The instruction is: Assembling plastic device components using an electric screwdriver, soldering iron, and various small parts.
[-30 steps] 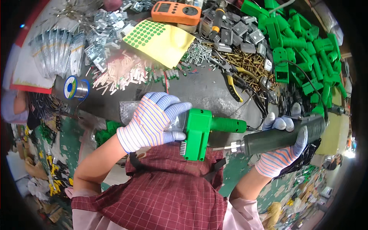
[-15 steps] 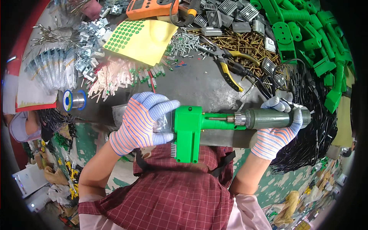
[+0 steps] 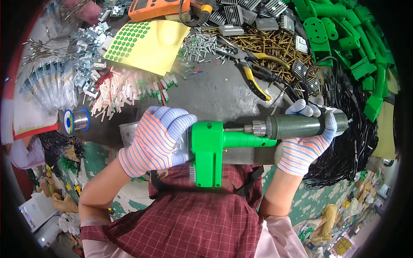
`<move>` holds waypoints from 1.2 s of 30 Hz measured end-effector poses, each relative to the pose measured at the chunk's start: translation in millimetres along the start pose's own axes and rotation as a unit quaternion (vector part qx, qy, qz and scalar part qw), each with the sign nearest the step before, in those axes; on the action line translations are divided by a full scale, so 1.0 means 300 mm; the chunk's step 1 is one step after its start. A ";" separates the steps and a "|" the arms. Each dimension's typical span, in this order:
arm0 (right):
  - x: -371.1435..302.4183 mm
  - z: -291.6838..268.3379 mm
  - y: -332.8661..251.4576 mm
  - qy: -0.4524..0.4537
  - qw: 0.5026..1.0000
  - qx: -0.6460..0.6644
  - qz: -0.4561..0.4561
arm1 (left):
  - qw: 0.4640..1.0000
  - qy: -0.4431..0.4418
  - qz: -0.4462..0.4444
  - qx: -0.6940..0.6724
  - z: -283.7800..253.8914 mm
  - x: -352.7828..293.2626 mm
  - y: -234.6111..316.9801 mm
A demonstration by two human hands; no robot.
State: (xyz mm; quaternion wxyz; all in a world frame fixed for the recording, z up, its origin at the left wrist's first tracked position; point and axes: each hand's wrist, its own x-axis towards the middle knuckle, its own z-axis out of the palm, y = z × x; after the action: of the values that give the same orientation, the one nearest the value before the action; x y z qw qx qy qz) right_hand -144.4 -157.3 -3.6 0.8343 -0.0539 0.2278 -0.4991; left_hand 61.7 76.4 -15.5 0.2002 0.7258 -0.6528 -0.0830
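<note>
My left hand, in a striped knit glove, is closed around the left end of a green plastic tool housing. A clear part shows between that palm and the housing, mostly hidden. The housing has a block hanging downward, a ribbed grey metal piece at its lower left and a round handle stretching right. In my right hand, also gloved, lies a dark grey electric screwdriver, held level above the handle. Its bit points left and its tip meets the housing's right side near the top.
Behind lie yellow-handled pliers, brass screws, grey heat sinks and a yellow sticker sheet. Green housings and black cables crowd the right. A solder spool stands left; another person's sleeve shows beyond it.
The screwdriver has moved left and slightly up, bringing its bit from in front of the handle to the housing's side. The housing has shifted slightly left and down in my left hand.
</note>
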 end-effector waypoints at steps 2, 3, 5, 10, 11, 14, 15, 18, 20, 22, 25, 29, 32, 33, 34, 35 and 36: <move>0.000 -0.003 0.010 0.014 1.000 -0.007 -0.004 | 0.999 -0.019 0.010 -0.030 -0.001 0.015 -0.008; 0.000 -0.003 0.016 0.028 1.000 -0.011 -0.007 | 0.999 -0.018 0.011 -0.035 0.002 0.018 -0.012; 0.002 0.002 0.022 0.017 1.000 -0.013 -0.008 | 0.998 -0.034 -0.005 -0.051 0.006 0.019 -0.016; 0.007 0.007 0.021 -0.010 1.000 -0.002 0.028 | 0.997 -0.026 -0.011 -0.070 0.013 0.030 -0.026; 0.007 0.009 0.024 -0.013 1.000 -0.010 0.019 | 0.997 -0.020 -0.008 -0.077 0.017 0.030 -0.030; 0.010 0.009 0.025 -0.020 0.999 -0.021 0.019 | 0.996 -0.003 -0.007 -0.088 0.010 0.037 -0.031; 0.011 0.010 0.027 -0.023 0.999 -0.018 0.027 | 0.996 0.003 -0.003 -0.089 0.003 0.038 -0.032; 0.023 0.003 0.025 -0.038 0.998 -0.010 0.039 | 0.997 0.004 0.002 -0.083 0.001 0.049 -0.032; 0.022 0.006 0.022 -0.046 0.998 -0.015 0.042 | 0.996 0.009 0.006 -0.083 0.005 0.048 -0.030; 0.015 0.010 0.024 -0.057 0.997 -0.018 0.045 | 0.997 0.014 0.004 -0.077 0.002 0.043 -0.025; 0.005 0.008 0.025 -0.080 0.996 -0.004 0.035 | 0.998 0.008 -0.004 -0.063 0.005 0.031 -0.012; -0.004 0.009 0.022 -0.066 0.997 -0.018 0.025 | 0.999 0.009 -0.003 -0.049 0.015 0.021 -0.009; -0.023 0.043 0.012 -0.041 0.999 -0.022 0.017 | 0.998 0.004 0.002 -0.056 0.010 0.013 -0.003; -0.034 0.047 0.001 -0.022 0.999 -0.021 0.013 | 0.999 0.010 -0.002 -0.052 -0.002 0.010 0.005; -0.051 0.040 -0.017 -0.054 0.998 -0.007 0.009 | 0.999 0.015 -0.005 -0.048 -0.014 0.003 0.010; -0.070 0.027 -0.037 -0.076 0.997 -0.003 -0.005 | 0.999 0.019 0.001 -0.029 -0.029 -0.021 0.012; -0.091 0.013 -0.058 -0.098 0.995 0.001 -0.020 | 0.999 0.012 0.006 -0.030 -0.025 -0.040 0.012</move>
State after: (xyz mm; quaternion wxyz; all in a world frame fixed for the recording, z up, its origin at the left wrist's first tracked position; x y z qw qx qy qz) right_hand -167.5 -143.1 14.3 0.8426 -0.1065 0.1429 -0.5082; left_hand 59.5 89.4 -8.9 0.2307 0.7167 -0.6515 -0.0929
